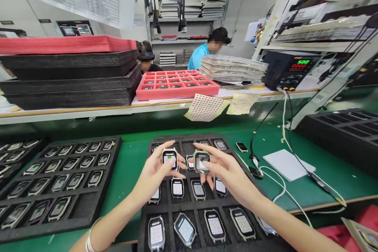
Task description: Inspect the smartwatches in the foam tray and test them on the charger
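My left hand [161, 167] grips a smartwatch body [169, 160] with a lit screen, its thumb lying on the display. In my right hand [217, 163] is another smartwatch body [202, 161] with a greenish frame and a darker, greyish screen; the thumb rests on its face. Both are held side by side above a black foam tray [169, 214]. Several strapless watches with lit list screens lie in that tray's compartments, such as one watch [214, 224] near the front. My wrists and forearms cover part of the tray.
Left stands another black tray [84, 204] of watches. A small watch [241, 147], white paper [288, 164] and cables [283, 189] lie on the green mat at right. The shelf holds a red foam tray [177, 93], stacked black foam [67, 90] and a power supply [291, 71]. Two people work beyond.
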`<state>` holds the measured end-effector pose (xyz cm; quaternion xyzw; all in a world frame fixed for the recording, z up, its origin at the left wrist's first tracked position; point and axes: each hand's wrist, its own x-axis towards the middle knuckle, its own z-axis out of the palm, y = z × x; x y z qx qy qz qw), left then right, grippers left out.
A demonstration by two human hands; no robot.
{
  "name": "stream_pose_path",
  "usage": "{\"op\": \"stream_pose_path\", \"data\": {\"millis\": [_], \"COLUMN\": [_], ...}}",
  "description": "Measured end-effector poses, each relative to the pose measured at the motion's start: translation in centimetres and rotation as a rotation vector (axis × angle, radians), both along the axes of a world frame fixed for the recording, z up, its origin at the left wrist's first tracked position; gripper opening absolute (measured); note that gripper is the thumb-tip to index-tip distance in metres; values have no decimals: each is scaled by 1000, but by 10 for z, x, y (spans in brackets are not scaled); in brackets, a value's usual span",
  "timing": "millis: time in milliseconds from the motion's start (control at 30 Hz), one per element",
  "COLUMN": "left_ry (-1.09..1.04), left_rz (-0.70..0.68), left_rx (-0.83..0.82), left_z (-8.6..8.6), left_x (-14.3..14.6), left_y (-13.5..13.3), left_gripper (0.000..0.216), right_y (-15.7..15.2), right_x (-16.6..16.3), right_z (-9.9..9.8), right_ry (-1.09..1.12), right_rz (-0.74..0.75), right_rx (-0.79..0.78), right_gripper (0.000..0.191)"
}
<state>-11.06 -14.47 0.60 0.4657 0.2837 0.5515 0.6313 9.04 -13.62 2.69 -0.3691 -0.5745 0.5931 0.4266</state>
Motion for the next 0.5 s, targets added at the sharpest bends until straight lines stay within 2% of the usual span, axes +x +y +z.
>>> {"op": "stream_pose_path", "data": {"millis": [167,333,500], "left_ry": [26,-67,-24], "left_rz": [42,7,34], "left_rx": [6,2,18], "left_z": [-9,-20,-22], "left_x": [5,17,28], "left_y": [11,10,15], "left_gripper": [48,59,67], "right_y": [3,19,43], "right_x": [17,33,37], "right_z": [-5,-12,-17], "right_ry": [30,-17,-26], "right_rz": [106,151,237], "right_rx": [-10,19,15], "right_gripper": [62,61,58]}}
